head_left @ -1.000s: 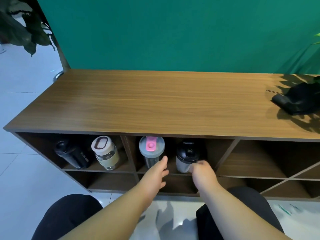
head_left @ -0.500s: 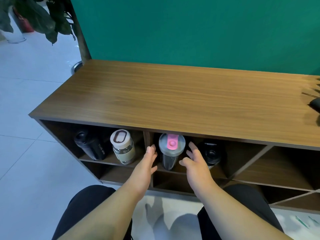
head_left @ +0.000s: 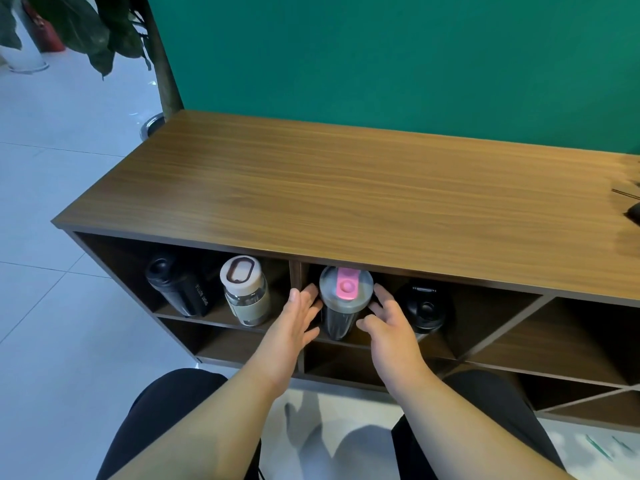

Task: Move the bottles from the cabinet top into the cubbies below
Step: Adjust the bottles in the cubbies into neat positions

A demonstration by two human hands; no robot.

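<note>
Here, both hands flank a pink-lidded bottle in the upper cubby.

Head view: left hand [head_left: 299, 318] and right hand [head_left: 389, 322], each grip wide, bracket the smoky cylindrical bottle [head_left: 343, 303]; the black bottles [head_left: 180, 289] and the cream-capped glass bottle [head_left: 246, 292] stand under the wood-grain cabinet top [head_left: 346, 202].

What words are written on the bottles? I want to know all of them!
"SPORT BOTTLE", as best it reads: small white letters running down the side of the black bottle in the left cubby.
Cream-lid bottle: no words show.
Pink-lid bottle: no words show.
Black-lid bottle: marks on the lid are too blurred to read.
</note>
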